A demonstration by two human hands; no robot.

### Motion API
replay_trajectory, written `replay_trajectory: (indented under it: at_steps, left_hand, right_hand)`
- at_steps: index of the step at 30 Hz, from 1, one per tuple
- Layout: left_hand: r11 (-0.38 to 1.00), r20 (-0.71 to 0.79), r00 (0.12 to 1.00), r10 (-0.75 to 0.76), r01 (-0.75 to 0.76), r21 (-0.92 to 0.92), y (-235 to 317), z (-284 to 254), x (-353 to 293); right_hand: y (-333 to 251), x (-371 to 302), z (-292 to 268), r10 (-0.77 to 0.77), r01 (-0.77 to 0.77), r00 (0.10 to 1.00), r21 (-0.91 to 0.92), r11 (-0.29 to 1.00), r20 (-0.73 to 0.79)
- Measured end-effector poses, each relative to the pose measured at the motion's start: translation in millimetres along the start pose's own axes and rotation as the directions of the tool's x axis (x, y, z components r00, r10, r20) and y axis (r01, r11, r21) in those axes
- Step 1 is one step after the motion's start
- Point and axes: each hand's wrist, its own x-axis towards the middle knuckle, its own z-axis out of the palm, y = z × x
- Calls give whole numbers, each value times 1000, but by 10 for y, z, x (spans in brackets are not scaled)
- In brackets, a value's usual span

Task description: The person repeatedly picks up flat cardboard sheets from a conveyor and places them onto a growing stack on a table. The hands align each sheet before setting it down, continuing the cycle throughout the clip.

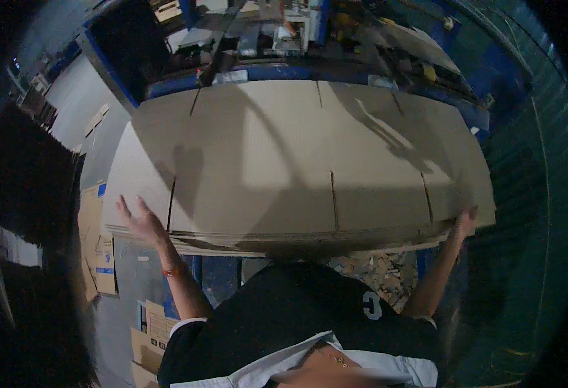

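Note:
A stack of flat cardboard sheets (264, 207) spreads across the view in front of me, with dark slots cut into the top sheet's near and far edges. Over the stack's near left corner is my left hand (143, 221), its fingers spread and nothing held; whether it touches the top sheet I cannot tell. At the near right corner my right hand (467, 222) is against the edge of the stack. Its fingers are partly hidden and blurred there, so its grip does not show. Shadows fall over the top sheet.
Behind the stack stands a blue-framed machine (271, 72) with metal parts. Cardboard scraps (387, 275) litter the floor beneath the near edge. Flattened cartons (96, 239) lie at the left, and more cardboard pieces (151, 336) at lower left. A green wall (516, 258) runs along the right.

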Motion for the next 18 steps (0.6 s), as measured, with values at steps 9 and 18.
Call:
replay_trajectory:
  at_steps: [9,18]
  left_hand:
    - [420,114,913,-392,288,-861,-927,-82,442]
    - [642,474,876,-94,417,-643,-218,-383,200]
  right_hand:
    - [-1454,517,-320,-51,-153,965,705,693,259]
    - [-1528,-1476,-832,-539,577,803,-107,810,253]
